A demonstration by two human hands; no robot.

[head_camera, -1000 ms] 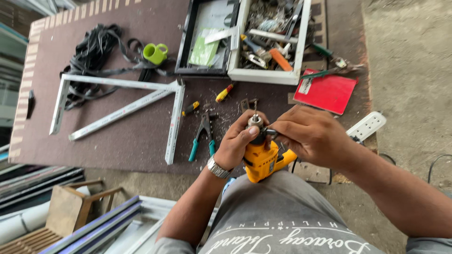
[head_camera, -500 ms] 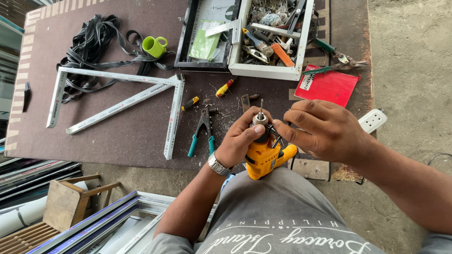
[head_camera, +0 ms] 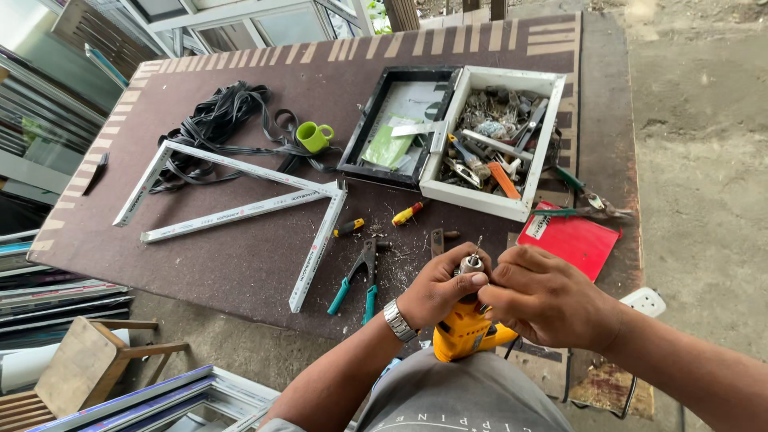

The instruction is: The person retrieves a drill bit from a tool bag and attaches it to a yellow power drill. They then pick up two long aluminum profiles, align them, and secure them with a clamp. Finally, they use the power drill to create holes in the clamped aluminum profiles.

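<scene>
A yellow power drill stands nose-up against my lap, below the table's near edge. My left hand, with a metal watch on its wrist, wraps around the drill's silver chuck. My right hand pinches at the chuck from the right, fingertips by the thin bit that sticks up out of it. Just left of my hands, green-handled pliers lie on the brown table among metal shavings.
White aluminium bars form a triangular frame at table centre-left, with black cable and a green cup behind. A white tray of tools, a black tray, a red booklet, small screwdrivers, a power strip, a wooden stool.
Both hands stay on the drill's chuck and shift slightly right. The view has tilted up, showing more of the table's far side.
</scene>
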